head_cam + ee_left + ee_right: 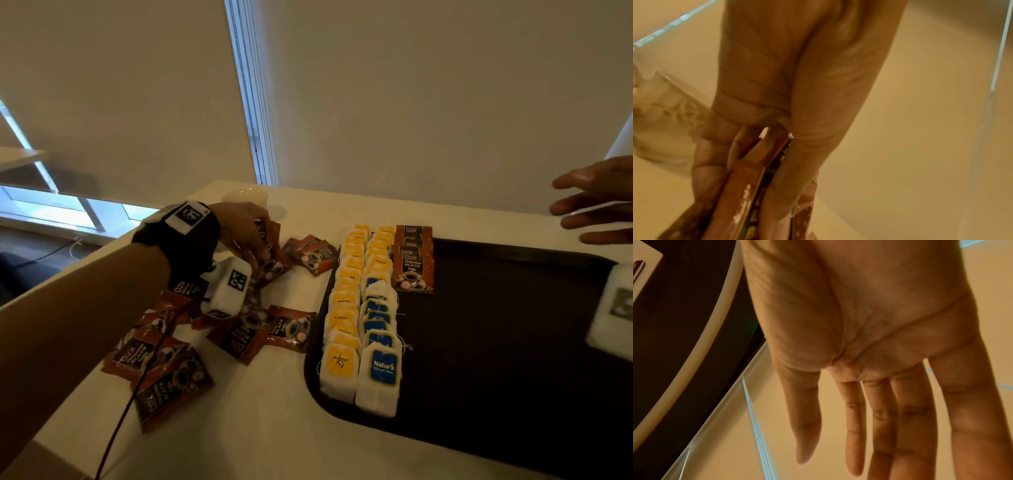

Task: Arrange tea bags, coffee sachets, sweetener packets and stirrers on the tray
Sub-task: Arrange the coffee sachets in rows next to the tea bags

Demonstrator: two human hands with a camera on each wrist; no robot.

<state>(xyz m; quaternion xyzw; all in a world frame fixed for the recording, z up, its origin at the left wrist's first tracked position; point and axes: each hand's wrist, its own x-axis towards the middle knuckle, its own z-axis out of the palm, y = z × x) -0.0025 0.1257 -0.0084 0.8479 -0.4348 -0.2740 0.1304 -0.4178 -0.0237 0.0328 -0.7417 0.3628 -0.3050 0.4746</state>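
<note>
A dark brown tray (496,359) lies on the white table. Along its left side run two rows of tea bags, one with yellow tags (342,308) and one with blue tags (380,329). Beside them at the back lies a short stack of brown coffee sachets (412,262). Left of the tray, many more coffee sachets (164,359) lie scattered. My left hand (251,236) grips a few coffee sachets (760,170) between thumb and fingers, above that pile. My right hand (589,205) hovers over the tray's far right edge, its fingers (881,418) straight and holding nothing.
A pale cup (245,198) stands at the table's back edge behind my left hand, also seen in the left wrist view as a patterned cup (663,116). A roller blind and a window frame (251,92) rise behind the table. The table's left edge (68,274) drops to the floor.
</note>
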